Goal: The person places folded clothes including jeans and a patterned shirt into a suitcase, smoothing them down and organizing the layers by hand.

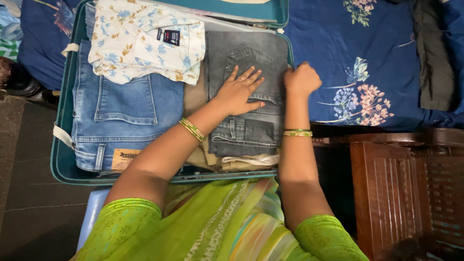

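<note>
While left hand [240,90] lies flat, grip spread, on grey jeans [249,96], right hand [301,79] grip curled at suitcase [63,164] edge.

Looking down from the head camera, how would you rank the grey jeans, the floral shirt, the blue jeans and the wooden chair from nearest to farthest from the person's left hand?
From the left hand:
1. Grey jeans: directly under the palm, on the suitcase's right side.
2. Floral shirt: up and to the left, folded on top.
3. Blue jeans: left side of the suitcase; close to the shirt's distance, a near call.
4. Wooden chair: far lower right, outside the suitcase.
</note>
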